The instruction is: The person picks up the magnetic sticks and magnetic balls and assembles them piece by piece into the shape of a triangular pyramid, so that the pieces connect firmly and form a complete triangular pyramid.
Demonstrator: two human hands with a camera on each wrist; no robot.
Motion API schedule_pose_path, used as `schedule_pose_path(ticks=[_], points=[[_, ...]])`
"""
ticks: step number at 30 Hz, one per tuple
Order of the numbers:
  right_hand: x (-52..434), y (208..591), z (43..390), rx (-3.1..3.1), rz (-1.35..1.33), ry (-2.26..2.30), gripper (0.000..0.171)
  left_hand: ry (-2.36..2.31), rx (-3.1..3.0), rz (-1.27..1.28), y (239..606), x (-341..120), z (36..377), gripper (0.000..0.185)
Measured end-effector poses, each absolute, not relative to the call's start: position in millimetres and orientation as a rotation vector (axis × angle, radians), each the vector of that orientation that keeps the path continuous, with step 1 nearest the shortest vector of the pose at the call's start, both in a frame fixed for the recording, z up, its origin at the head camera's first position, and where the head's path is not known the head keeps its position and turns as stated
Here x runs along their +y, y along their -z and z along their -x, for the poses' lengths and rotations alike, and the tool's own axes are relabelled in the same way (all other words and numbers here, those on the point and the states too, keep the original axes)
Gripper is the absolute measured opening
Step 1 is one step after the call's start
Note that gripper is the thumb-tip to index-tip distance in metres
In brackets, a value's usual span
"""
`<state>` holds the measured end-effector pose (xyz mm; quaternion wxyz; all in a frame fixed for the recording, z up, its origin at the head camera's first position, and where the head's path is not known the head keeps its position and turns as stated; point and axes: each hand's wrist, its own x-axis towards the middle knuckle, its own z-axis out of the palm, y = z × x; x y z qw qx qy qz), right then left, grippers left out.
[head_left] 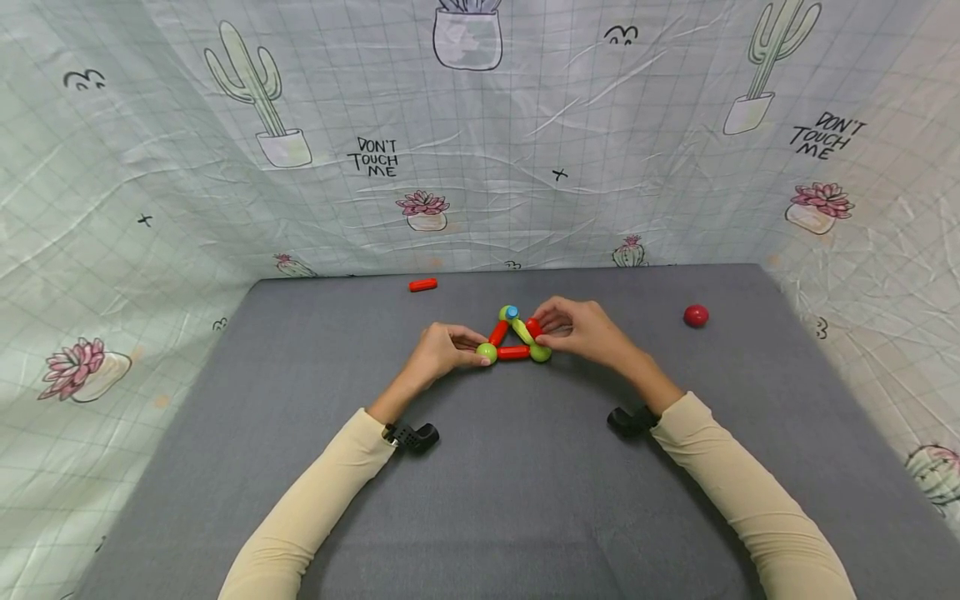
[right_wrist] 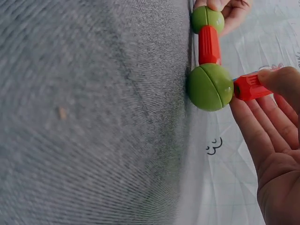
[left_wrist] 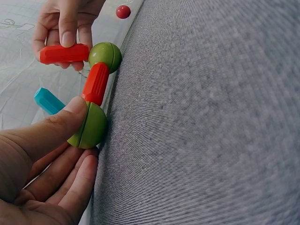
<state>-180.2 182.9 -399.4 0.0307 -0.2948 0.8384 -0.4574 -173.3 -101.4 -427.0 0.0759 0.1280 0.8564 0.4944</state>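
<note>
- near half of the grey mat [head_left: 525, 500] lies bare, both sleeves crossing it.
- mid-mat: left hand [head_left: 438, 350] pinches a green ball [head_left: 486, 352] at the toy triangle's [head_left: 513, 337] corner; right hand [head_left: 581, 332] pinches a red rod [head_left: 533, 327] on the opposite side.
- farther: red ball [head_left: 696, 315] right, loose red stick [head_left: 422, 285] near the back edge.

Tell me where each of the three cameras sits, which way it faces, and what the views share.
Head: worn high, facing forward and down at the grey table; both hands, left hand and right hand, and both sleeves show, at the triangle.
Left wrist: low by the table, facing along the left hand to the near green ball; the right hand shows beyond.
Right wrist: low, facing past the right hand's fingers to the big green ball.
Shared: both wrist views show the red rod between two green balls.
</note>
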Motion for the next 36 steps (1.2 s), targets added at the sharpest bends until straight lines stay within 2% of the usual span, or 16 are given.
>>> schedule_pose_path(ticks=[30,36], points=[[186.5,408.3,180.7,2.678,1.067,1.196,0.031,-1.504,2.539,-0.357,424.5,-101.0,174.0,0.033],[189.8,409.2,181.6,2.603,1.036,1.18,0.045,-1.498,2.533,-0.356,424.9,-100.9,174.0,0.033]])
